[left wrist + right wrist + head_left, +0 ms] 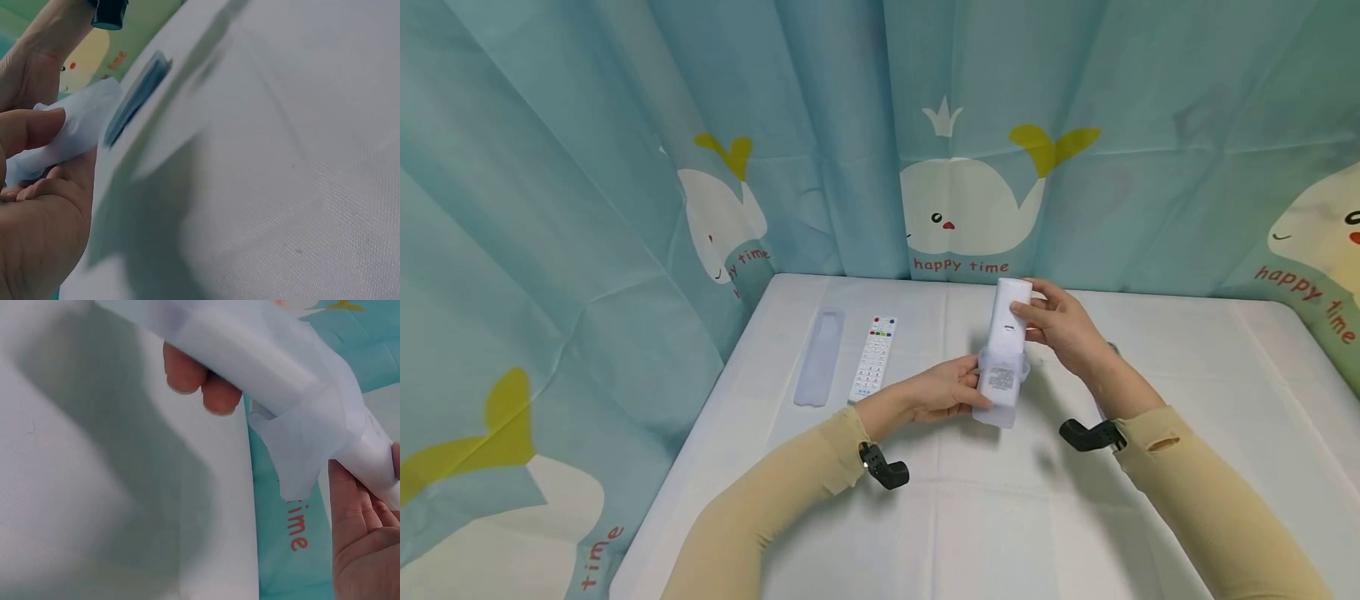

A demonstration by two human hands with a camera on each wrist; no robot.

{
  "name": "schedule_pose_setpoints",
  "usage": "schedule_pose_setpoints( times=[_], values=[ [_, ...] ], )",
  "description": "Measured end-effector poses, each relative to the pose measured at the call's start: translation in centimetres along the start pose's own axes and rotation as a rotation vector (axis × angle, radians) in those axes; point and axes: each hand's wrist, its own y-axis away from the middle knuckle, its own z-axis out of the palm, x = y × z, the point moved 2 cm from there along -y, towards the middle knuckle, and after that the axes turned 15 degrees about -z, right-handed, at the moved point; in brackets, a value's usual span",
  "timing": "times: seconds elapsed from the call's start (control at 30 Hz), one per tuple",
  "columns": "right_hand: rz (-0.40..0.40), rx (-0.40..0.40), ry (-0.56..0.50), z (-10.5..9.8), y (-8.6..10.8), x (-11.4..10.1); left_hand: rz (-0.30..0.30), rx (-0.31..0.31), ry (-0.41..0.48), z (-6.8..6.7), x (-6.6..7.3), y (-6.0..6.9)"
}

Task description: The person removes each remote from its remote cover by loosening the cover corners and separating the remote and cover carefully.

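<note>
A white remote control (1006,321) is held above the table, its back with a printed label facing up. Its lower part sits inside a translucent sleeve (997,408), whose upper edge is bunched around the remote's middle. My left hand (942,389) grips the sleeved lower part between thumb and fingers. Near the top end, my right hand (1063,327) pinches the bare part of the remote. In the right wrist view a loose flap of the sleeve (303,444) hangs off the remote's side. The left wrist view shows the sleeved end (78,122) under the left thumb.
To the left on the white table (985,533) lie a second white remote (873,358), buttons up, and a flat translucent sleeve (820,358). A bluish flat object (137,97) lies on the table, mostly hidden behind the right wrist in the head view. Curtains (842,167) hang behind.
</note>
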Motion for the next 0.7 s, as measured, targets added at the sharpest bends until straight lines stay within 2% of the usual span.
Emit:
schedule_pose_setpoints(
  times=[0.33, 0.7],
  values=[
    [-0.001, 0.017, -0.026, -0.2, -0.1, 0.1, 0.038, -0.026, -0.043, -0.05, -0.35, 0.13],
    [0.01, 0.021, 0.018, -0.26, -0.34, 0.17, 0.074, -0.063, -0.067, -0.03, -0.38, 0.57]
  ],
)
